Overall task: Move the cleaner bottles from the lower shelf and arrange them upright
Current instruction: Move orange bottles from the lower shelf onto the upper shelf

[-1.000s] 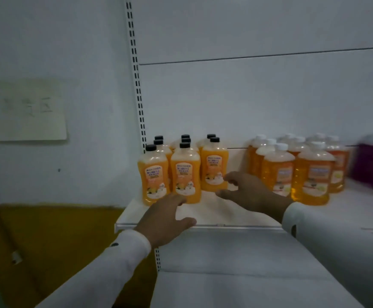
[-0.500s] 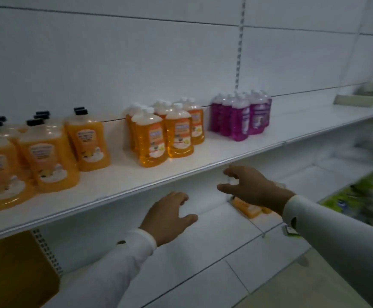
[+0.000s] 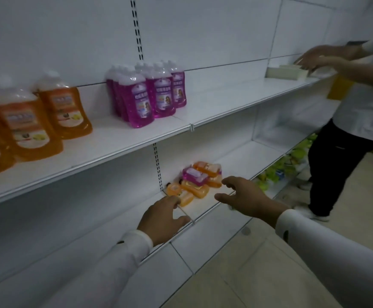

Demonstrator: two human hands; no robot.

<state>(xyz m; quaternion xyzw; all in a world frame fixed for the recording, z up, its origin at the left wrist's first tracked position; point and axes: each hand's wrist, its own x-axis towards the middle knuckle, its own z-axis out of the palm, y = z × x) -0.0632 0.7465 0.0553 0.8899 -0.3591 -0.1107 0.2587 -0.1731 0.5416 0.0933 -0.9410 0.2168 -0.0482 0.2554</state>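
Observation:
A heap of cleaner bottles lies flat on the lower shelf [image 3: 236,161]: several orange ones [image 3: 195,189] with a purple one [image 3: 194,175] on top. My left hand [image 3: 162,218] hovers just in front of the nearest orange bottle [image 3: 178,194], fingers relaxed, holding nothing. My right hand [image 3: 245,194] is spread beside the heap on its right, also holding nothing. On the upper shelf [image 3: 214,107], purple bottles [image 3: 147,94] and orange bottles [image 3: 38,116] stand upright.
Another person [image 3: 359,107] stands at the right and reaches to a white box [image 3: 286,72] on the upper shelf. Green packs [image 3: 278,170] lie on the bottom shelf near that person's feet. Slotted uprights split the shelving bays.
My view has swung right and down from the upright orange bottles to the lower shelf. Both hands have dropped from the upper shelf to the heap of lying bottles.

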